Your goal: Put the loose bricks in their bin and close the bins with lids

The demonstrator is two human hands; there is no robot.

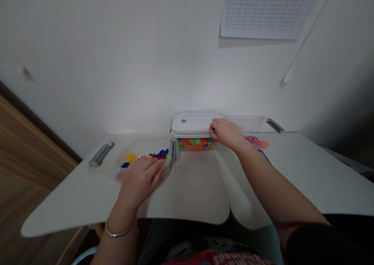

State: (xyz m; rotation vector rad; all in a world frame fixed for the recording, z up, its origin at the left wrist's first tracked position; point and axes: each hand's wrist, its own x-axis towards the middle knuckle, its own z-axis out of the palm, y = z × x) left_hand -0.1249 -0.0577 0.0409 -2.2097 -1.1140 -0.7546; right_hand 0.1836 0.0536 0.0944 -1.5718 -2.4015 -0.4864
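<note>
A clear plastic box (195,143) full of orange, green and blue building blocks stands at the back of the white table, closed by a white lid (191,123). My right hand (225,133) is curled over the lid's right edge, fingers pressed on it. My left hand (139,178) lies flat, fingers stretched out, at the front edge of a shallow clear tray (117,158) that holds yellow, blue and red blocks (152,155). A bangle sits on my left wrist.
Another clear lid or tray with a grey handle (274,125) lies at the back right against the wall. A pink sticker or toy (256,141) rests right of the box. The table (193,187) has a seam down the middle. A wooden panel stands at the left.
</note>
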